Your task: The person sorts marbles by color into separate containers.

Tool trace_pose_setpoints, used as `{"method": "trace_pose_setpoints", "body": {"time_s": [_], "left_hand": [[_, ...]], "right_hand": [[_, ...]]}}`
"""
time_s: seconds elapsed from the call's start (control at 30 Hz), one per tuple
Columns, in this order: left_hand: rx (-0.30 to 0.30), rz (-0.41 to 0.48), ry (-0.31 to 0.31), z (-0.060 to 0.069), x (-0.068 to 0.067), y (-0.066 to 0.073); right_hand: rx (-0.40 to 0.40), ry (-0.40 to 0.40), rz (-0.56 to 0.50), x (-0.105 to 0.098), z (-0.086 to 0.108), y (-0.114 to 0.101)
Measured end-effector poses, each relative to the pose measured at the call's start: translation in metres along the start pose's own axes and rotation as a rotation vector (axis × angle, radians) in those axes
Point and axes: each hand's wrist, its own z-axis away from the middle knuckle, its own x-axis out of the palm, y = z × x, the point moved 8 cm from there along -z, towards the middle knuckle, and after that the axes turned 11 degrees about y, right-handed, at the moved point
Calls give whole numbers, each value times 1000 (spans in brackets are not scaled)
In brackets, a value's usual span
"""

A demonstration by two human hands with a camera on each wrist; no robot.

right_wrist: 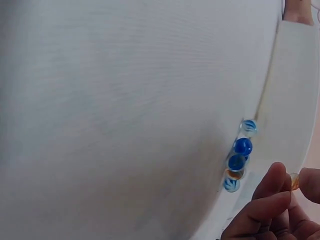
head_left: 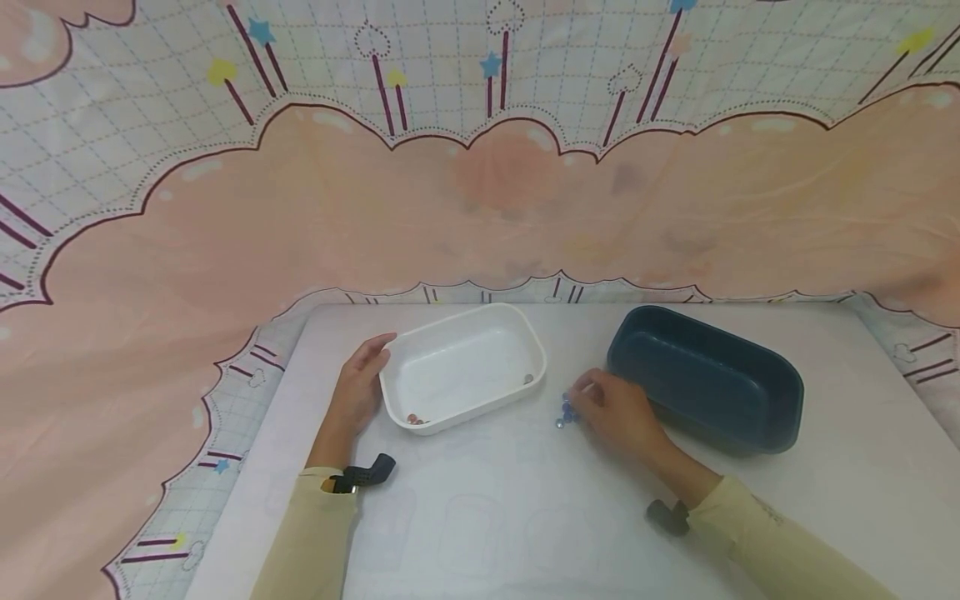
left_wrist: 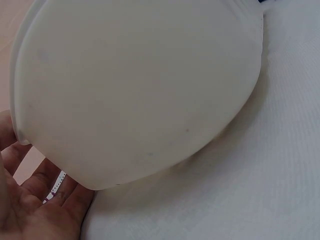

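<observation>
My left hand (head_left: 358,392) holds the left end of a white rectangular container (head_left: 465,408). Its fingers lie at the rim and outer wall, seen from outside in the left wrist view. A few orange-brown marbles (head_left: 412,419) lie in the container's near left corner, and a greyish one (head_left: 528,379) lies near its right end. Between finger and thumb, my right hand (head_left: 618,412) pinches an orange-streaked clear marble (right_wrist: 295,181). Close to those fingertips, several marbles (right_wrist: 243,146), mostly blue with one brownish, are bunched on the white tabletop.
A dark blue rectangular container (head_left: 705,375) stands right of my right hand. The white table (head_left: 480,517) ends at the back against a pink patterned cloth (head_left: 525,217), which also hangs at the left side.
</observation>
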Motion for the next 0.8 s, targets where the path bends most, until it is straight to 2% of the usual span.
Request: {"method": "trace_pose_setpoints", "body": {"time_s": [0.8], "left_hand": [[16,13,-6,-1,1,0]], "right_hand": [[-47,58,-84,-1,-13,-40]]}}
